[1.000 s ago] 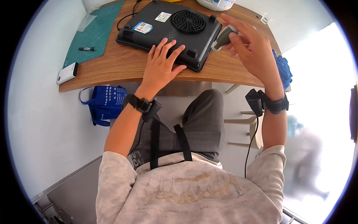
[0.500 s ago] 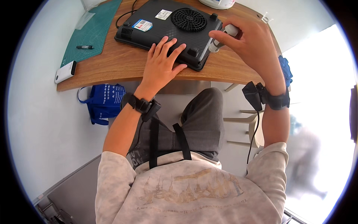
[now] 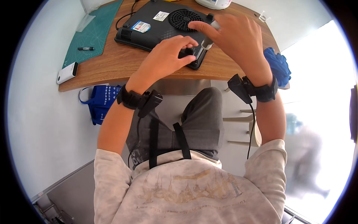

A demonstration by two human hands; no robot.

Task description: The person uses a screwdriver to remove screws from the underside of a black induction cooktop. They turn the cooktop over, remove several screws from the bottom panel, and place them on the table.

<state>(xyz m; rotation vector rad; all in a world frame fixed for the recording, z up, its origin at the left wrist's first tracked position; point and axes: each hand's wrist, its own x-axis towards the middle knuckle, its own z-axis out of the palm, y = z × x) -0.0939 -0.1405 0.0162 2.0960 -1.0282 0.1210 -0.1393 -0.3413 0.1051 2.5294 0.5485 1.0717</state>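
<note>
A black induction cooker [image 3: 149, 39] lies upside down on the wooden desk, its round fan grille [image 3: 183, 20] and labels facing up. My right hand [image 3: 238, 41] is closed around a grey cylindrical tool [image 3: 207, 42], held tilted. The tool's pale ringed lower end is over the cooker's near right corner; its exact contact there cannot be made out. My left hand [image 3: 164, 58] is at the same corner. Its thumb and forefinger are apart, on either side of a small black foot [image 3: 190, 50], and the other fingers are bent and partly hidden.
On the left lie a green cutting mat [image 3: 91, 37], a black pen [image 3: 85, 48] and a white power bank [image 3: 67, 73]. A white appliance [image 3: 214, 3] stands at the back. Blue fabric [image 3: 278, 65] is at the right edge, and a blue bag [image 3: 102, 102] sits below the desk.
My left hand has lifted from lying flat on the cooker and moved right to its near corner, fingers bending. My right hand has shifted left with the tool, onto the same corner.
</note>
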